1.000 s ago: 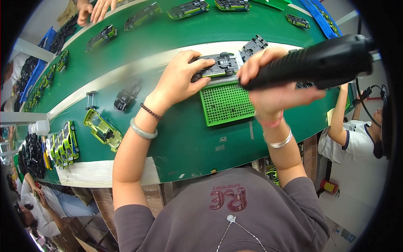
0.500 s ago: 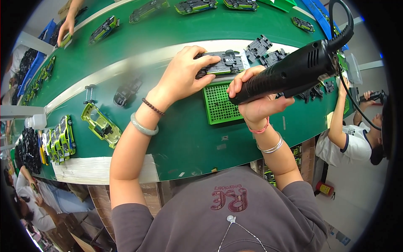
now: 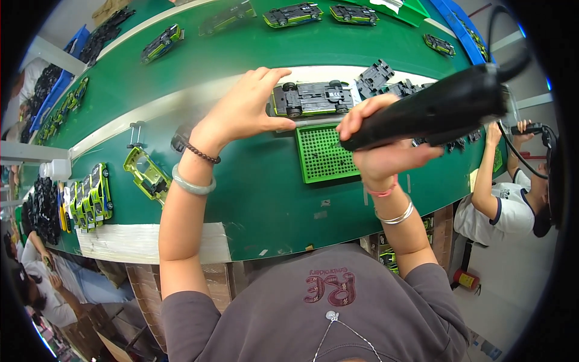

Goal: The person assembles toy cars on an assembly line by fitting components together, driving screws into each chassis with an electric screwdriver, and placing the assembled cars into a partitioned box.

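Observation:
My left hand (image 3: 238,111) is open, thumb and fingers spread just off the left end of an overturned toy car (image 3: 313,98). The car lies wheels up, its black underside showing above a green body. In my right hand (image 3: 392,163) is a black corded electric screwdriver (image 3: 428,111), held crosswise and blurred by motion. Its tip is hard to make out. Below the car sits a green perforated tray (image 3: 329,179), partly behind my right hand. Loose black plastic chassis parts (image 3: 374,78) lie beyond the screwdriver. A dark part (image 3: 180,140) shows behind my left wrist.
A green car shell (image 3: 145,172) and a row of green toy cars (image 3: 90,196) stand at left. More overturned cars (image 3: 292,15) lie on the far green belt (image 3: 229,51). A white pad (image 3: 151,244) covers the near edge. Co-workers (image 3: 503,205) sit at both sides.
My left hand has let go of the car and drawn left. The screwdriver has shifted slightly right. Cars on the belt have moved right, and another person's hand at far left has gone.

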`<state>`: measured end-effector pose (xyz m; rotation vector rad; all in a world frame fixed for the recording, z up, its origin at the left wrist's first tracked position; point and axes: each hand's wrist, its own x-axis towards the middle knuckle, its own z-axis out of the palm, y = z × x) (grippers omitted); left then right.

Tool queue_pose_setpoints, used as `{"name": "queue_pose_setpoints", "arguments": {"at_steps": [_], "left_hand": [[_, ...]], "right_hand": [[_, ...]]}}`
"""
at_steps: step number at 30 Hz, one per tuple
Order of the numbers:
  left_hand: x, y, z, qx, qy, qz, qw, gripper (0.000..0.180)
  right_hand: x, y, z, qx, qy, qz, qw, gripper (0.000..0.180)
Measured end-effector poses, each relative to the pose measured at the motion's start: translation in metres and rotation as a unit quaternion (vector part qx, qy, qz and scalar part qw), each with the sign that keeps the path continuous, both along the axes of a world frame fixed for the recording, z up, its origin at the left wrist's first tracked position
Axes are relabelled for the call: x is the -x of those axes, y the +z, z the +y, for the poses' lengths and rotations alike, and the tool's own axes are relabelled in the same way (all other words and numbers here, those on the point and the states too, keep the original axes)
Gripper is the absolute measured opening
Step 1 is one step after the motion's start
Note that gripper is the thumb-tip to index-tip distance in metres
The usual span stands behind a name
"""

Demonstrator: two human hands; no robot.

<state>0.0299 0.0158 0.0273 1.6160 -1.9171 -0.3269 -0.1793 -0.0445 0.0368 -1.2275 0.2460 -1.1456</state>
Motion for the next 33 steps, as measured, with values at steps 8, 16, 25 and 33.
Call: {"name": "queue_pose_setpoints", "arguments": {"at_steps": [8,16,25,33], "left_hand": [[-0.010,-0.010,-0.001,0.007,-0.011,-0.004,1.000,0.055],[-0.006,-0.008,-0.001,-0.016,0.001,0.006,1.000,0.056],[-0.013,-0.011,-0.003,-0.003,-0.012,-0.001,1.000,0.056],[-0.010,0.004,0.000,-0.040,-0.009,0.017,0.999,0.057]], "right_hand": [[-0.067,0.045,-0.019,0.080,0.011,0.006,0.997,0.103],[-0.093,0.016,-0.024,0.092,0.022,0.045,0.995,0.096],[-0.108,0.007,-0.024,0.098,0.046,0.101,0.989,0.090],[-0.115,0.001,-0.026,0.107,0.037,0.037,0.993,0.079]]}}
